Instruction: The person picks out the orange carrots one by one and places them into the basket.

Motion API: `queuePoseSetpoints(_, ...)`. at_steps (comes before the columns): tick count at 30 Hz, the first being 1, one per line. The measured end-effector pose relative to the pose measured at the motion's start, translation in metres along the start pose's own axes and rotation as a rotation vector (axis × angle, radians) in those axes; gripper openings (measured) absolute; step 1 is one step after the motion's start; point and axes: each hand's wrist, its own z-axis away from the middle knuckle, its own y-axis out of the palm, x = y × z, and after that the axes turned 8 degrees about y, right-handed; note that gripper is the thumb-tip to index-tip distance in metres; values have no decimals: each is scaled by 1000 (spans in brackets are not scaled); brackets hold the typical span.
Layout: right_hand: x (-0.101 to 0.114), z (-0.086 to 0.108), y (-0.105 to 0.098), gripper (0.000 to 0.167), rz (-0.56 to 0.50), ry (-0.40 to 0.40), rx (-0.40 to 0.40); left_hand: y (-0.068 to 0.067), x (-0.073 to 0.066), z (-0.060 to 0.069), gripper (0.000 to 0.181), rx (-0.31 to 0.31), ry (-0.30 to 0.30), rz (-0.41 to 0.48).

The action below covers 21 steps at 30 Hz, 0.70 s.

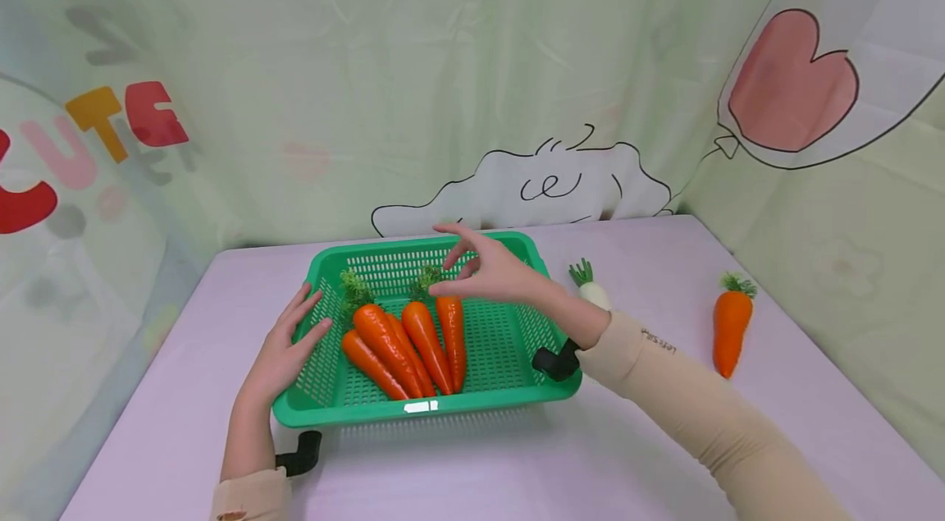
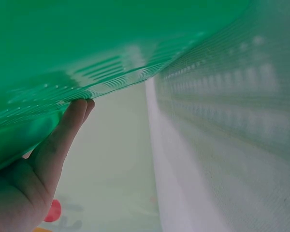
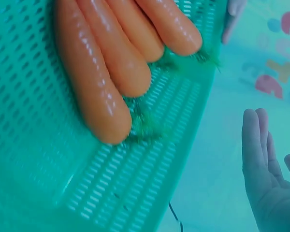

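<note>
A green plastic basket point(image 1: 509, 340) holds several orange carrots point(image 1: 421, 336) with leafy green tops, lying side by side. At the basket's left edge, my left hand point(image 1: 284, 353) holds the rim, thumb over the inside. The left wrist view has fingers point(image 2: 70, 125) straight against the basket's outer wall point(image 2: 106, 72). Above the back of the basket is my right hand point(image 1: 490, 267), thumb and fingers apart, nothing between them. In the right wrist view this hand point(image 3: 273, 188) is off to the side of the carrots point(image 3: 121, 63), not touching them.
A white radish point(image 1: 593, 291) with a green top lies right of the basket, partly hidden by my right forearm. Farther right, another carrot point(image 1: 732, 332) lies on the pale table point(image 1: 650, 250). Printed curtains point(image 1: 332, 94) stand around the table's back and sides.
</note>
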Motion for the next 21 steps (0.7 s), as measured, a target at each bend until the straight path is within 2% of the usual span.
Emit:
queuePoseSetpoints(7,1,24,-29,76,-7,4,-55,0,-1,0,57,0,-2,-5)
queuePoseSetpoints(15,-17,40,-55,75,-16,24,-109,0,0,1,58,0,-5,-10)
queuePoseSetpoints(21,-26,56,-69,74,-11,78,-148,-1,-1,1,57,1,0,-14)
